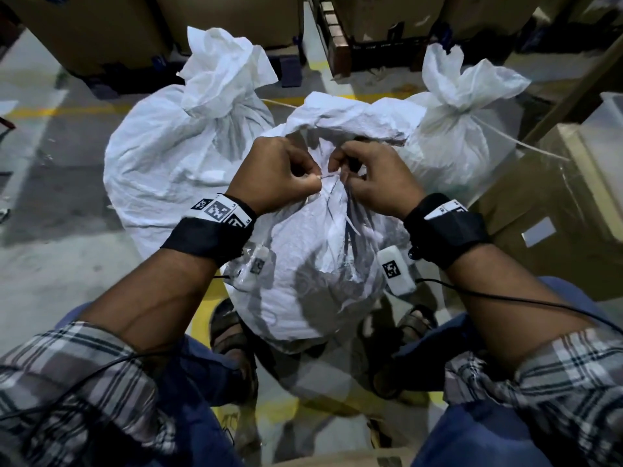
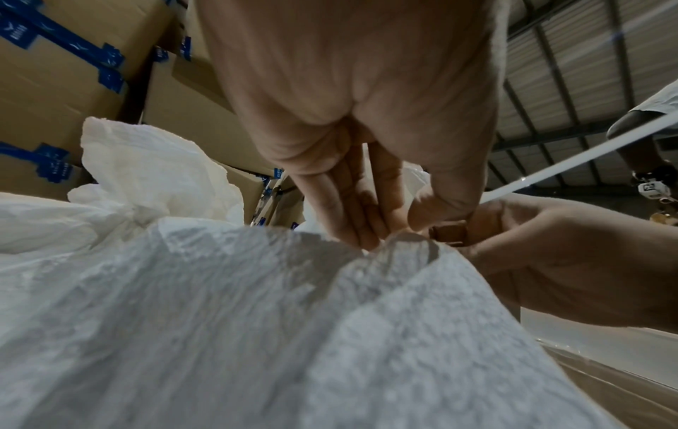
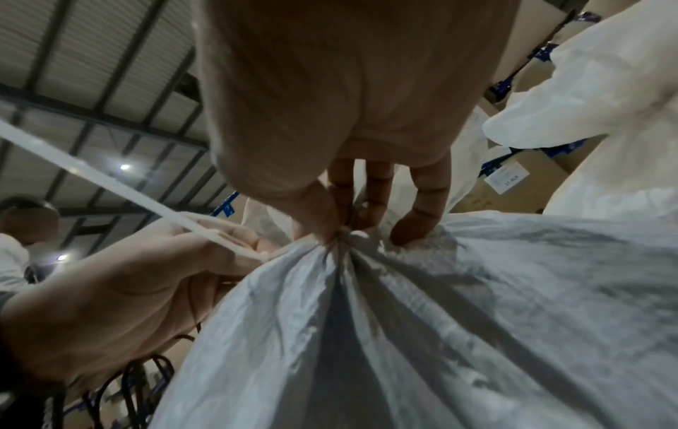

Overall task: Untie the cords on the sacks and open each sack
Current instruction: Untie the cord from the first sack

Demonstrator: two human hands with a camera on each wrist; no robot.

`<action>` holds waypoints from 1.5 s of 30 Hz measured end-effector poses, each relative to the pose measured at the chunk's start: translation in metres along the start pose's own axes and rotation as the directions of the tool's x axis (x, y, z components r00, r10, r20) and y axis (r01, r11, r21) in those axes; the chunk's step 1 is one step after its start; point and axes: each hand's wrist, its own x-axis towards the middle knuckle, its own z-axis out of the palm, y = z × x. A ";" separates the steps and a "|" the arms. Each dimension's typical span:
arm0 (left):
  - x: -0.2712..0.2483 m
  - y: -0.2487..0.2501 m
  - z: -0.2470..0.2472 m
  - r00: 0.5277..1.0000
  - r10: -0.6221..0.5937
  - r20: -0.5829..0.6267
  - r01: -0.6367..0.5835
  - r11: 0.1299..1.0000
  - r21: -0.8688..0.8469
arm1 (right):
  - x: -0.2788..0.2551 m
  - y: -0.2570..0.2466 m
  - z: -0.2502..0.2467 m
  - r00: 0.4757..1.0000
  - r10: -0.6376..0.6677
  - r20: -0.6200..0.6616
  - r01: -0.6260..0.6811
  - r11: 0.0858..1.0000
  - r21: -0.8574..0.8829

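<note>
Right up close, between the person's sandalled feet, the nearest sack (image 1: 303,264) stands upright on the concrete floor (image 1: 50,281), its neck still bunched tight. Both hands are working at that gathered neck: the left hand (image 1: 274,175) has its fingers curled in, pinching the thin white cord (image 1: 328,175) between thumb and forefinger, and the right wrist view shows that cord running taut up and away from the hand. The right hand (image 1: 377,178) is curled too, with thumb and fingertips pinching the knot right where the fabric puckers, so pretty much touching the left hand's fingertips. Further back on the left there's a second sack (image 1: 175,146), tied shut with its top flaring out, and far right a third sack (image 1: 462,129), also tied, cord trailing off to the right. Cardboard boxes (image 1: 539,210) are stacked on the right and along the back.
</note>
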 end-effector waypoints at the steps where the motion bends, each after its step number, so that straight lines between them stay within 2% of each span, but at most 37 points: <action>1: 0.000 -0.001 0.000 1.000 -0.001 0.007 0.001 1.000 -0.004 | 0.000 -0.001 -0.001 1.000 0.002 0.017 -0.003 0.999 0.047; 3: -0.001 -0.002 -0.001 1.000 0.001 0.018 -0.001 1.000 -0.016 | 0.000 -0.003 -0.001 0.999 0.016 0.049 -0.020 0.995 0.095; 6: -0.003 0.000 0.000 0.999 0.032 0.023 -0.031 0.999 -0.020 | 0.002 -0.005 0.002 0.999 0.026 0.048 -0.028 0.999 0.039; 10: -0.003 0.000 0.001 0.999 0.046 0.020 -0.046 0.999 -0.012 | 0.002 -0.004 -0.002 0.995 -0.022 0.102 0.026 0.999 -0.040; 16: -0.002 0.001 0.003 1.000 0.029 -0.002 -0.029 0.999 -0.033 | -0.001 0.004 -0.011 0.997 0.057 0.045 -0.059 0.996 0.062; 19: -0.003 0.000 0.001 0.999 0.033 0.013 -0.032 0.998 -0.062 | -0.002 0.000 -0.006 0.996 0.044 0.080 -0.055 0.989 0.136; 26: -0.006 0.003 0.003 0.998 0.033 0.048 -0.031 0.998 -0.049 | -0.001 -0.002 -0.004 0.991 -0.030 0.133 0.026 0.999 0.029; 30: -0.003 0.002 0.005 0.998 0.034 0.055 -0.032 0.999 -0.042 | -0.001 0.003 -0.013 0.994 0.034 0.107 -0.034 0.999 -0.008; 32: -0.002 0.000 0.005 0.999 0.022 0.037 -0.019 0.997 -0.079 | -0.003 0.003 -0.016 0.996 0.056 0.064 -0.057 0.998 0.026; 36: -0.005 -0.003 0.004 0.999 0.027 0.021 -0.025 0.993 -0.116 | -0.007 -0.004 -0.013 0.999 -0.004 0.048 -0.004 0.987 0.161; 39: -0.006 0.000 0.006 0.998 0.050 0.044 -0.047 0.996 -0.071 | -0.004 -0.003 -0.010 0.998 0.040 0.051 -0.046 0.991 0.125; 42: -0.005 0.001 0.006 0.997 0.054 0.046 -0.051 0.996 -0.069 | -0.003 0.001 -0.011 0.994 0.032 0.107 -0.031 0.999 -0.016; 45: -0.004 0.002 0.005 0.998 0.050 0.033 -0.046 0.992 -0.119 | -0.005 0.005 -0.018 0.997 0.037 0.074 -0.035 0.999 -0.026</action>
